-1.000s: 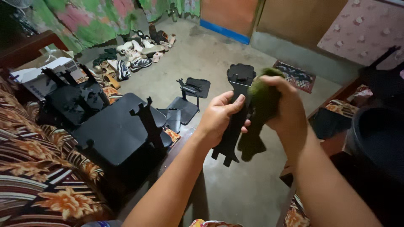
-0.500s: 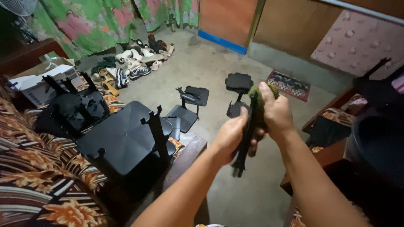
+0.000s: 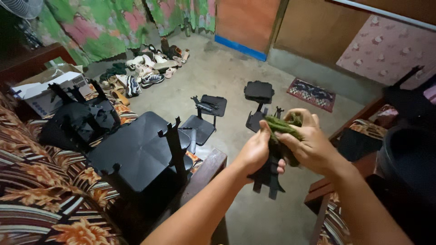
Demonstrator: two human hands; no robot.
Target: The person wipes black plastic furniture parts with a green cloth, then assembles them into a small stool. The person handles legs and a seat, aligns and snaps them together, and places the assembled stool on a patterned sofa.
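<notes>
At the left we see a patterned sofa [image 3: 32,181] carrying a stack of black plastic stands [image 3: 136,149], one near its right edge by the wooden armrest. More black stands [image 3: 204,115] sit on the concrete floor [image 3: 227,72], shoes [image 3: 141,72] beyond them. Our left hand [image 3: 256,152] grips a black stand piece [image 3: 268,174] held in the air above the floor, while our right hand [image 3: 311,145] closes around a green cloth [image 3: 281,126] pressed against it.

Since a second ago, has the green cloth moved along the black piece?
Yes. The green cloth in the right hand sat spread over the black piece's upper end; now it is bunched across it, nearer the left hand.
</notes>
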